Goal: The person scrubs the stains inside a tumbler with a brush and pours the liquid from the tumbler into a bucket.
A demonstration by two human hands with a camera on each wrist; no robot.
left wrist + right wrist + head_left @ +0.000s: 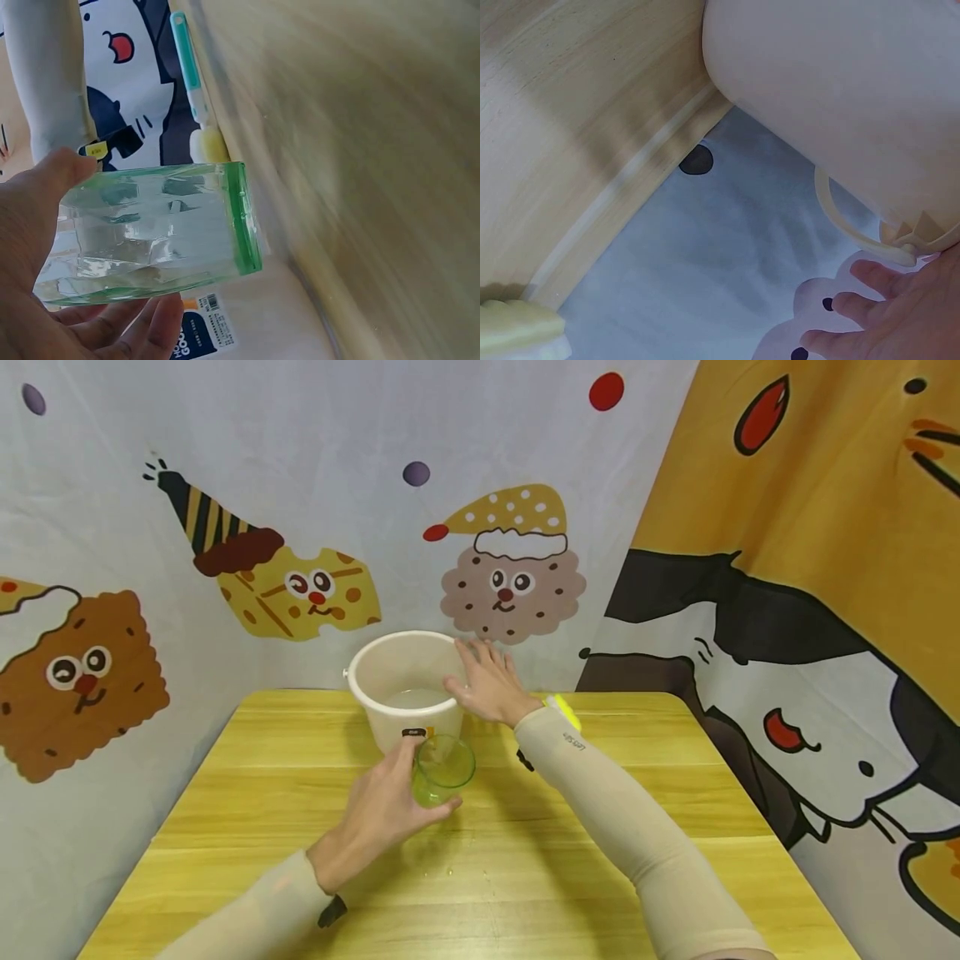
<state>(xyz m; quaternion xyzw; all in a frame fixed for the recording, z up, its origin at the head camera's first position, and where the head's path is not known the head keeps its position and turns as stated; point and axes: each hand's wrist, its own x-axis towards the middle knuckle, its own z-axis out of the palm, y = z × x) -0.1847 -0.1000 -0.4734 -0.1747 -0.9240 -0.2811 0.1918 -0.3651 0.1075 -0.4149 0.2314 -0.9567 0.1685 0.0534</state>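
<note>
My left hand (378, 806) grips a clear green-tinted drinking glass (444, 766), thumb on one side and fingers on the other. In the left wrist view the faceted glass (150, 232) has a thick green rim and looks see-through. Just behind it in the head view stands a white bucket (382, 722) with a label on its front. My right hand (495, 687) is at the bucket's right rim, its fingers stretched out and spread. From the right wrist, the bucket's handle (840, 221) hangs beside that hand (900, 315). Shallow liquid seems to lie in the bucket.
A sponge brush with a yellow head (564, 712) lies at the table's back, partly behind the right forearm; its teal handle (185, 56) shows from the left wrist. Small drops (450, 872) dot the wooden table (255, 827). Printed cloth (300, 460) hangs behind.
</note>
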